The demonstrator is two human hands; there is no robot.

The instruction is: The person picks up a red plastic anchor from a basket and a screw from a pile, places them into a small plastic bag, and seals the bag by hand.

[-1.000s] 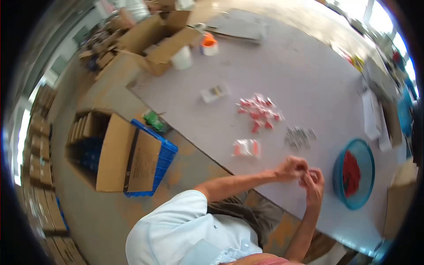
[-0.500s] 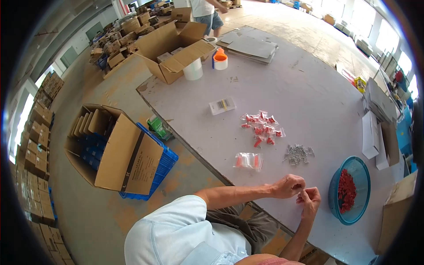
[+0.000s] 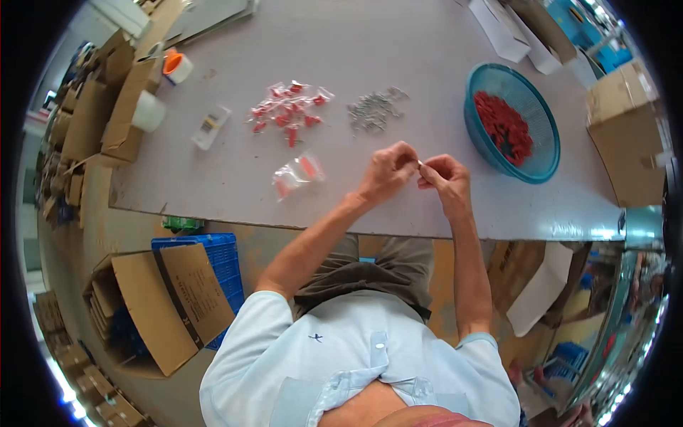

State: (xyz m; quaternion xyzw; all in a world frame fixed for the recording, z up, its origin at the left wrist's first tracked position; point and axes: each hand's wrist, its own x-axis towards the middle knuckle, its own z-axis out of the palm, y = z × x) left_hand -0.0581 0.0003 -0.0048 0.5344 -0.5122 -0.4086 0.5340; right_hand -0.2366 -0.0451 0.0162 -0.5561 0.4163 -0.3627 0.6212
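Note:
My left hand [image 3: 388, 172] and my right hand [image 3: 449, 182] meet fingertip to fingertip above the table, near its front edge. Both are closed in a pinch; whatever lies between the fingers is too small to make out. Beyond them is a loose pile of small grey metal pieces [image 3: 373, 112]. To its left lies a heap of little clear bags with red parts inside [image 3: 286, 112]. Closer to the front edge are flat clear bags [image 3: 297, 175] with red marks. Right of my hands stands a teal plastic basket [image 3: 549, 135] with many small red pieces [image 3: 502, 122] in it.
A small white labelled pack [image 3: 211, 127] lies left of the bags. Tape rolls [image 3: 148, 112] and an open carton [image 3: 92, 117] stand at the left edge. A cardboard box [image 3: 626, 135] is at the right. Below the table, left, another carton [image 3: 174, 306] rests by a blue crate [image 3: 220, 256].
The head view has turned and tilted down, so the table now lies straighter ahead. My hands stay together in a pinch. The bags, metal pieces and basket seem unmoved on the table.

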